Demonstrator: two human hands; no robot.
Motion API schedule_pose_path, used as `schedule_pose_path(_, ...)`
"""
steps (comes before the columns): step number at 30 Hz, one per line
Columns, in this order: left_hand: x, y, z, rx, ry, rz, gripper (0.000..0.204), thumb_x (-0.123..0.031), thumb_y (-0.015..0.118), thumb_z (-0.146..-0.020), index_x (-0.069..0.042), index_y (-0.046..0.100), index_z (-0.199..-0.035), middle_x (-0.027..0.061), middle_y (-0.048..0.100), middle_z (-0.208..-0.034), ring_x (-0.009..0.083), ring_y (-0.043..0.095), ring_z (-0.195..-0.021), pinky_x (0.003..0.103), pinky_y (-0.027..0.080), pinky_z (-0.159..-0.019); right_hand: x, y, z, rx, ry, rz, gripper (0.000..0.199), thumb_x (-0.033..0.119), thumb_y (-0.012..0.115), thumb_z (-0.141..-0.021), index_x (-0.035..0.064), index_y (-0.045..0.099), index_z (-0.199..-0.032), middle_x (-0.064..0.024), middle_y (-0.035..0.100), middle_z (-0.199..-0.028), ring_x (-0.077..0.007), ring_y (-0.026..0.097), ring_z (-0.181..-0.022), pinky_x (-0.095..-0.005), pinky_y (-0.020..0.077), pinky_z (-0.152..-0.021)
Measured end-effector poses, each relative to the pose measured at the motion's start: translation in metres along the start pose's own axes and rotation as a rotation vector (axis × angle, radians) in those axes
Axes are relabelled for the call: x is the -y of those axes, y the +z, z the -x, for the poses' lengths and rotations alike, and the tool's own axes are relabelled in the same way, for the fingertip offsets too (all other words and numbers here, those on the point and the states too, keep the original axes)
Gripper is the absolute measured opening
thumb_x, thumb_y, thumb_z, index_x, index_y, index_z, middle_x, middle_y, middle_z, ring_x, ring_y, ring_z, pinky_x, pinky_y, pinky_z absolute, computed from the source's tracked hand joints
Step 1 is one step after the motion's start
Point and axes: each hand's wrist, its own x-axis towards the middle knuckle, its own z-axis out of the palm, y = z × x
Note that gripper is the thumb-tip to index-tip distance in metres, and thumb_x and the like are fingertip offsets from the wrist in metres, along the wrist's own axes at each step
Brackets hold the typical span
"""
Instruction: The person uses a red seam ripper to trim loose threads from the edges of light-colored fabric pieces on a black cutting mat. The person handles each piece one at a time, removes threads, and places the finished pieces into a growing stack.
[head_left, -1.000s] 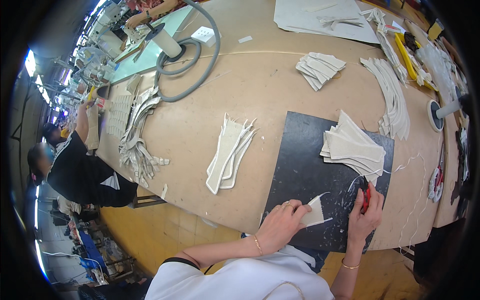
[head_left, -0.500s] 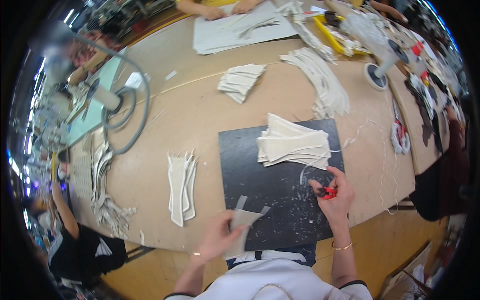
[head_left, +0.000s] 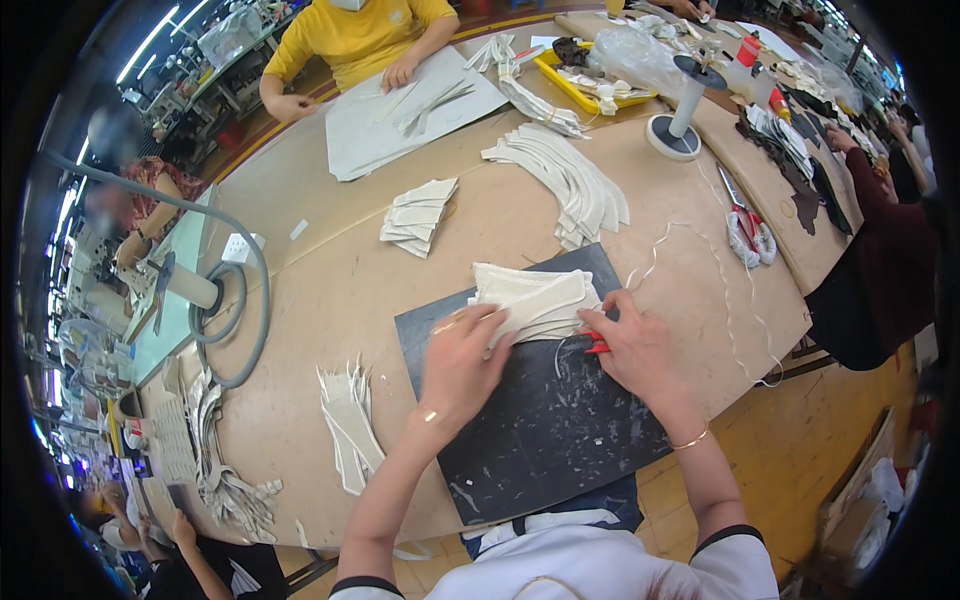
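Pile (head_left: 533, 297) sits on mat (head_left: 530, 430)'s far end | left hand (head_left: 464, 362) curls at pile, grip unclear | right hand (head_left: 640, 345) palms red tool (head_left: 597, 343), seemingly freeing fingertips (head_left: 594, 320)

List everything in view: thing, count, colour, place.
Table: one, tan, centre
Mat: one, black, near edge
Fabric stacks: three, cream, on, left of and beyond mat
Strip bundles: at least three, pale, left and far side
Scissors: one, red and white, right
Spools: two, whitish, left and right
Tray: one, yellow, far right
Hose: one, grey, left
Sheeting: count unclear, white, far side
Co-workers: several, mixed clothing, around
Tool: one, red, by mat's stack
Left hand: one, bare, at mat's stack
Right hand: one, bare, around tool
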Motion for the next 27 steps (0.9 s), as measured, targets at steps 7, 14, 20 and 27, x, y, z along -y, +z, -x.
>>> schedule_pose_path(7,0.008,0.057,-0.037,0.255,0.127,-0.142,0.015,-0.017,0.065,-0.09,-0.002,0.066,-0.09,0.012,0.069,-0.1,0.0312,0.066,-0.086,0.04,0.052,-0.078,-0.001,0.008,0.006,0.069,0.007,0.016,0.032,0.018,0.071,-0.082,0.0154,0.069,-0.114,-0.0076,0.052,-0.098,-0.0229,0.063,-0.068,-0.0358,0.0507,-0.061)
schedule_pose_path(14,0.031,0.049,-0.037,-0.114,-0.215,0.274,0.014,-0.012,0.064,-0.091,0.001,0.068,-0.092,0.0078,0.069,-0.076,0.0173,0.065,-0.067,0.03,0.051,-0.064,-0.001,0.009,0.002,0.053,0.002,-0.058,0.035,0.01,0.071,-0.079,0.0139,0.068,-0.114,-0.0099,0.052,-0.105,-0.0248,0.065,-0.071,-0.0361,0.0515,-0.062)
schedule_pose_path(20,0.058,-0.037,0.0,-0.584,-0.49,0.539,0.013,-0.01,0.063,-0.092,0.002,0.068,-0.094,0.0057,0.066,-0.079,0.0106,0.059,-0.069,0.027,0.049,-0.065,-0.009,0.005,-0.002,0.184,-0.019,-0.006,0.039,0.003,0.068,-0.078,0.0147,0.069,-0.115,-0.0111,0.052,-0.12,-0.0263,0.066,-0.074,-0.0392,0.0522,-0.066)
schedule_pose_path(27,-0.007,-0.039,0.096,-0.305,-0.158,-0.076,0.017,-0.003,0.07,-0.082,-0.004,0.07,-0.099,0.0139,0.071,-0.103,0.0263,0.069,-0.086,0.034,0.054,-0.073,-0.016,0.003,-0.006,0.127,-0.019,-0.134,0.037,0.002,0.071,-0.074,0.0179,0.07,-0.107,-0.0051,0.053,-0.126,-0.0284,0.066,-0.077,-0.0404,0.052,-0.069)
